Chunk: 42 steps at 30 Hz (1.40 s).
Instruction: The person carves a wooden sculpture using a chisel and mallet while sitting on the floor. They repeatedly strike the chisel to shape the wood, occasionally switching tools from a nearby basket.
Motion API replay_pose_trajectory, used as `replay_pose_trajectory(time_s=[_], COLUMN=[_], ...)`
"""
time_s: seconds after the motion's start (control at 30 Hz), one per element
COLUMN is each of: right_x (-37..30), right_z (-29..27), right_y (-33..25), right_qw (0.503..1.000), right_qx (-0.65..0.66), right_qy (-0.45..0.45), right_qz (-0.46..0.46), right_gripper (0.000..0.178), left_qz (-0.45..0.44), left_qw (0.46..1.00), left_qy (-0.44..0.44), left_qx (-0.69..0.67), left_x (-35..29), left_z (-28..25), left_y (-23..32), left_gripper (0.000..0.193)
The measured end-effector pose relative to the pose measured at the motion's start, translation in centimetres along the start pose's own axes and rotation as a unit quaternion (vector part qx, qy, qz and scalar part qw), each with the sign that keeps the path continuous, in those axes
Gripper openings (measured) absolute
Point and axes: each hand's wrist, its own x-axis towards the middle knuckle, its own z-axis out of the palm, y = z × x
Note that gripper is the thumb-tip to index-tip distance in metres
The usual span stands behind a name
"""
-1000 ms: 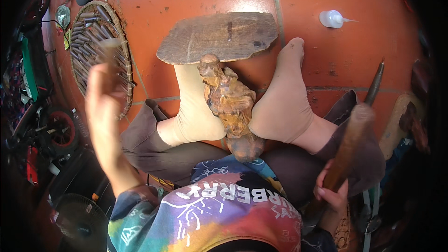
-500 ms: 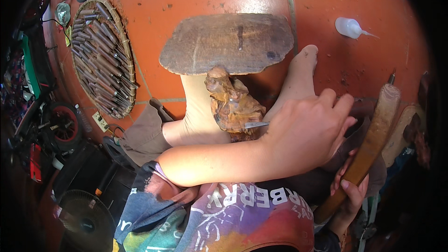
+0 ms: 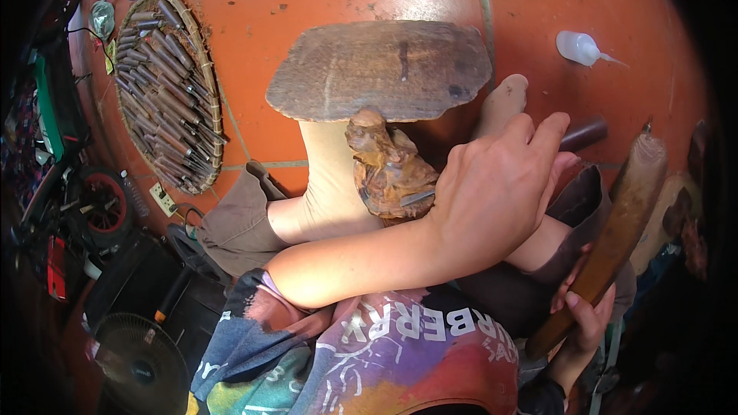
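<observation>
A brown carved wooden figure stands against the near edge of a flat wooden board, between my feet. My left hand reaches across from the left, closed around a chisel. The dark handle of that chisel sticks out past the fingers, and its metal blade lies against the lower right part of the figure. Lower right, my right hand is wrapped round a long wooden mallet, held upright at a slant. A metal tip shows at the mallet's top end.
At the left, a woven basket holds several wood-handled carving tools. A white squeeze bottle lies on the red tiled floor at the far right. A fan and a power strip are at the lower left.
My left hand has turned, so the chisel handle now shows beyond its fingers and the blade sits flatter on the figure. The mallet has shifted slightly right.
</observation>
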Motion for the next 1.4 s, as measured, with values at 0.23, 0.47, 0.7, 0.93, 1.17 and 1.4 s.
replay_pose_trajectory(time_s=[0.23,0.47,0.7,0.93,1.17,1.4], right_x=[2.6,3.9,4.0,4.5,5.3,6.0], right_z=[-0.7,-0.9,-3.2,-4.0,-1.5,-2.1], right_y=[-3.5,-3.5,-2.5,-3.4,-3.8,-3.4], right_qw=[0.982,0.983,0.966,0.951,0.962,0.967], right_qx=[-0.187,-0.178,-0.256,-0.308,-0.272,-0.254], right_qy=[0.02,0.011,0.014,0.004,0.02,0.007], right_qz=[0.018,0.037,0.037,-0.029,0.008,-0.009], right_gripper=[0.049,0.064,0.075,0.07,0.06,0.072], left_qz=[-0.012,-0.024,-0.03,-0.016,-0.041,-0.04], left_qw=[0.999,0.999,0.998,0.997,0.996,0.993], left_qy=[0.028,0.012,-0.019,0.07,0.074,0.11], left_qx=[0.043,0.04,0.051,0.022,0.008,0.015], left_x=[0.4,0.3,0.2,0.5,0.4,0.5], left_z=[0.9,0.9,0.5,0.7,0.5,0.6], left_y=[-0.8,-1.0,-1.0,-1.1,-1.0,-1.2], left_gripper=[0.031,0.03,0.03,0.03,0.029,0.029])
